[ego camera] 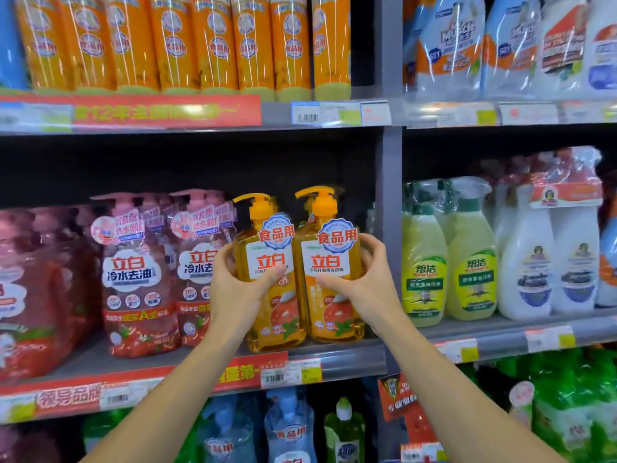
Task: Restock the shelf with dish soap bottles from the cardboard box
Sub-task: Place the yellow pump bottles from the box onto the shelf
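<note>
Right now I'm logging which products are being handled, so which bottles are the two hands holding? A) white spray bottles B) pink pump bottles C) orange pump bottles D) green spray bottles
C: the left hand and right hand each grip one of the orange pump bottles on the middle shelf.

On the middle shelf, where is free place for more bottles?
Bare shelf lies in front of the pink bottles, left of the two orange bottles the hands hold. Right of them, the divider post crowds.
</note>
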The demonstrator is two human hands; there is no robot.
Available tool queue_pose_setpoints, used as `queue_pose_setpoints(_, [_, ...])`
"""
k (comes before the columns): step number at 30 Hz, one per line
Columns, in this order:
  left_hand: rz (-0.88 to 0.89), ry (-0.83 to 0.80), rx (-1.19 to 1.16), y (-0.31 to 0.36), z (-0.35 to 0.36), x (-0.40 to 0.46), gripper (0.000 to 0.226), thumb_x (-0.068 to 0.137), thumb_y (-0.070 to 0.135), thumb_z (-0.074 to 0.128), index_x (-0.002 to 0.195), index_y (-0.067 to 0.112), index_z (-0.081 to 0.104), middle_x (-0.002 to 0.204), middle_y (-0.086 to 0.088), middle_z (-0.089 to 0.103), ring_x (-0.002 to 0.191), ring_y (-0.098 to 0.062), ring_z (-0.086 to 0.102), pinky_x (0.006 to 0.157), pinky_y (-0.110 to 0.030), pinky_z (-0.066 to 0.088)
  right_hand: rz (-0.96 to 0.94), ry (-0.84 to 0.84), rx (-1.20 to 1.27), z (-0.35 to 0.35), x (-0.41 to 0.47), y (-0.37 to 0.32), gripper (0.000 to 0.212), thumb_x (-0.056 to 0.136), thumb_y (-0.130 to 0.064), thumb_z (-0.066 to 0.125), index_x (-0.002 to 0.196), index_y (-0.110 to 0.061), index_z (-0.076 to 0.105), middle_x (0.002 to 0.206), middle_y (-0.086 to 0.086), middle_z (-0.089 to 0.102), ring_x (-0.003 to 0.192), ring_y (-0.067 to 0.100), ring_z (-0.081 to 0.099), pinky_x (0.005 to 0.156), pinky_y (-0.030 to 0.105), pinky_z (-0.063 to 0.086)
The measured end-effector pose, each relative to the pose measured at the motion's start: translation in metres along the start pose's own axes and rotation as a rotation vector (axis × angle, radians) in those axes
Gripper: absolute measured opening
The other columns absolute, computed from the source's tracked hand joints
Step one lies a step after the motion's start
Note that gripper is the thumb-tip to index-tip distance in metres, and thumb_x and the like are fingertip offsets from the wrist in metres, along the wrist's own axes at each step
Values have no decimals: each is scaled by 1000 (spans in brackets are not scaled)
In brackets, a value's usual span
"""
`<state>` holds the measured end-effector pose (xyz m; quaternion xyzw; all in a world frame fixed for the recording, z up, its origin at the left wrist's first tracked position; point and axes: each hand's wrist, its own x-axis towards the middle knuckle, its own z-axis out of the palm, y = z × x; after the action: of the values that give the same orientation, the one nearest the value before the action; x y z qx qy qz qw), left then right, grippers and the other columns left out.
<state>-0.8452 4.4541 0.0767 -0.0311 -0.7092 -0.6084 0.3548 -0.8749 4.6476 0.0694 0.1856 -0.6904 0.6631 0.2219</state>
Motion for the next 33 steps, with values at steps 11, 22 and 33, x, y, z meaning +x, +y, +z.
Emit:
queue_pose_setpoints(11, [-16,-193,66,-15,-9,8,65,85,33,73,132,36,28,109,24,58,86,18,61,67,-13,52,129,-42,-18,-2,11,19,78,75,-23,87,140,-22,44,114,-9,70,93,5,72,63,20,58])
queue_pose_setpoints(22, [54,-163,392,-25,-3,16,89,53,82,75,125,35,50,116,10,63,106,-11,63,86,-39,57,102,135,-411,19,-15,20,117,58,-56,90,147,-16,25,130,-3,59,117,16,61,98,41,54])
queue_pose_setpoints(33, [64,-84,460,-16,-2,-10,97,69,55,81,143,18,30,133,1,52,125,-19,50,95,-34,43,126,101,-546,9,-16,6,82,63,-55,89,116,-23,34,120,1,63,107,22,64,88,42,57])
